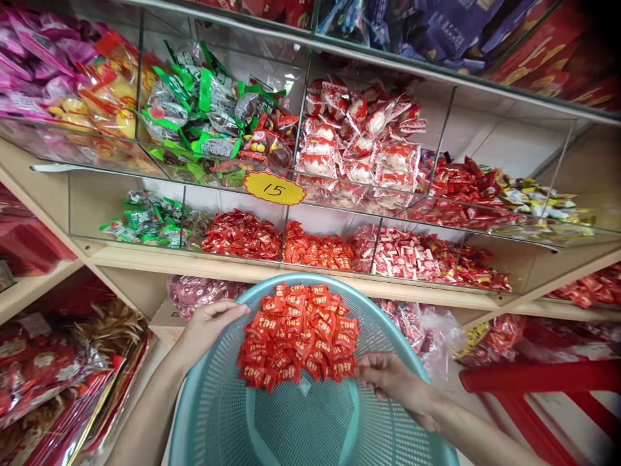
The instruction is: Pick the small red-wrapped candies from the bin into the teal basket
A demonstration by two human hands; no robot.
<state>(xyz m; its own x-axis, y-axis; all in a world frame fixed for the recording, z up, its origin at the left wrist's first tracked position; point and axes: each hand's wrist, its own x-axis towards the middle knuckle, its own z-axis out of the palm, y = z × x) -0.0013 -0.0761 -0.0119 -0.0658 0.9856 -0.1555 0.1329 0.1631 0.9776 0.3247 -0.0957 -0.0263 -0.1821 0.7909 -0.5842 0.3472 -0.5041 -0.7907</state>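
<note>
A teal plastic basket (310, 424) with mesh sides stands in front of me. Many small red candy packets (301, 333) form a pile in its far part. My left hand (211, 327) is over the basket's left rim, thumb and fingers close together beside the packets; what they pinch cannot be made out. At the pile's lower right edge, my right hand (385, 378) has its fingers curled and pinched on a red packet. The basket's mesh bottom shows below the pile.
Glass-fronted shelves with wrapped sweets (359, 136) and a yellow price tag (275, 188) rise behind the basket. Red and gold packages (43, 369) lie at the lower left. A red frame (538, 377) stands at the right, near bagged sweets (499, 336).
</note>
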